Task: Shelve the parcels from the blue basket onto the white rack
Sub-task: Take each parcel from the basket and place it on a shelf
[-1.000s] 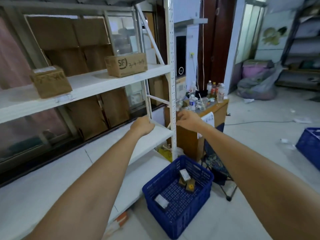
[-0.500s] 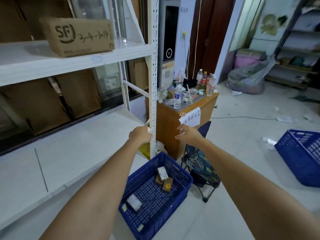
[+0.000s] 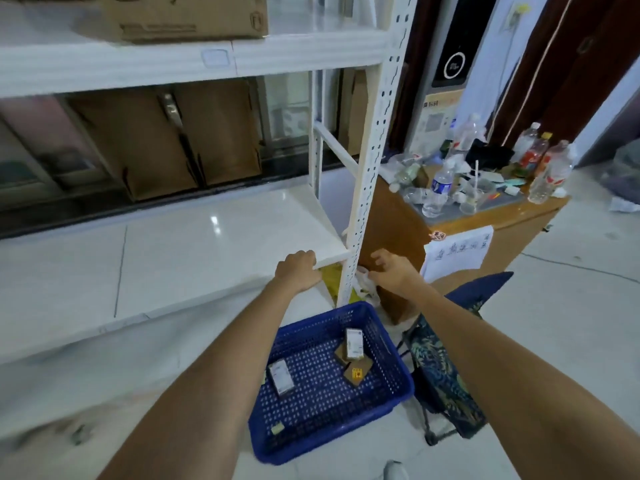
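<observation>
The blue basket (image 3: 388, 393) sits on the floor at the foot of the white rack (image 3: 367, 188). Inside it lie a white-labelled parcel (image 3: 281, 377) at the left, another labelled parcel (image 3: 354, 344) at the back, and a small brown box with a yellow sticker (image 3: 356, 372). A large cardboard box (image 3: 187, 15) stands on the rack's upper shelf. My left hand (image 3: 298, 270) hangs at the front edge of the lower shelf, fingers curled, holding nothing. My right hand (image 3: 391, 271) is just right of the rack's post, fingers spread and empty.
A wooden cabinet (image 3: 512, 233) crowded with bottles and cups stands right of the rack, with a paper sheet (image 3: 457, 252) hanging on its front. A dark folding stool (image 3: 446, 375) stands beside the basket. Flattened cardboard (image 3: 156, 143) leans behind the rack.
My view has tilted down and closer, so the basket looks larger. Both hands have dropped from the post toward the lower shelf's front edge, and my right hand's fingers have spread.
</observation>
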`<action>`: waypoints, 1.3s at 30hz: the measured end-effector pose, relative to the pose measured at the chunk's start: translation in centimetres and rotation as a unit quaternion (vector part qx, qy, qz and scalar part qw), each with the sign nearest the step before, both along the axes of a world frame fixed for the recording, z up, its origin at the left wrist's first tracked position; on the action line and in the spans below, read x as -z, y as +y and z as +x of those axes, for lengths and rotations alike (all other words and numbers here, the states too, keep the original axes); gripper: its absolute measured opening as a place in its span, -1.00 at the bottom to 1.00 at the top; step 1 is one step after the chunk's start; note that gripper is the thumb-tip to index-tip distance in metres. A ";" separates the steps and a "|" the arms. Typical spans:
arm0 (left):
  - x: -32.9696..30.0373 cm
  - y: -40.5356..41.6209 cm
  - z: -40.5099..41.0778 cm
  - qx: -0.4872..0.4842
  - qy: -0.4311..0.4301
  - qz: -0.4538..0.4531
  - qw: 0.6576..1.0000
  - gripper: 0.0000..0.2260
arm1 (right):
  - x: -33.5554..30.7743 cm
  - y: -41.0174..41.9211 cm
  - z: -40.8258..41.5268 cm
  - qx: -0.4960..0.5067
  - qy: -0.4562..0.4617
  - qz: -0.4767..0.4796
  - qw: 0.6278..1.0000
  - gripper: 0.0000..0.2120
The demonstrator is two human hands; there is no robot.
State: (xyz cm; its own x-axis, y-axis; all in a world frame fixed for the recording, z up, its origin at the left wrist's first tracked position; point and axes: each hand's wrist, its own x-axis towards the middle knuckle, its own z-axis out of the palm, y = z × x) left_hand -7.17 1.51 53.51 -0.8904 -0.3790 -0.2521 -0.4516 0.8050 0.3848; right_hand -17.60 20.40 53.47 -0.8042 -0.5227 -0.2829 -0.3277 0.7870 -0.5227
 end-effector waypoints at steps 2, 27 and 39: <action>1.8 0.0 -1.0 -0.035 -0.005 0.032 0.999 -0.70 | 1.7 -0.4 -2.9 -0.034 -0.010 0.004 0.999 -0.55; 63.2 4.7 -14.0 -0.203 -0.059 0.237 0.948 -0.85 | 63.3 0.5 -16.6 -0.066 -0.071 0.105 0.990 -0.61; 83.4 5.0 -21.1 -0.180 -0.090 0.229 0.952 -0.50 | 82.7 -2.2 -19.7 0.067 -0.084 0.066 0.992 -0.64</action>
State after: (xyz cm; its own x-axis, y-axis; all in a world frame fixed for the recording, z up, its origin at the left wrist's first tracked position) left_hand -28.31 6.52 -29.92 -0.6507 -0.4646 -0.6007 -0.7581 0.3522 0.5488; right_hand -37.30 18.15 -29.19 -0.7993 -0.3642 -0.4781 -0.1328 0.8829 -0.4504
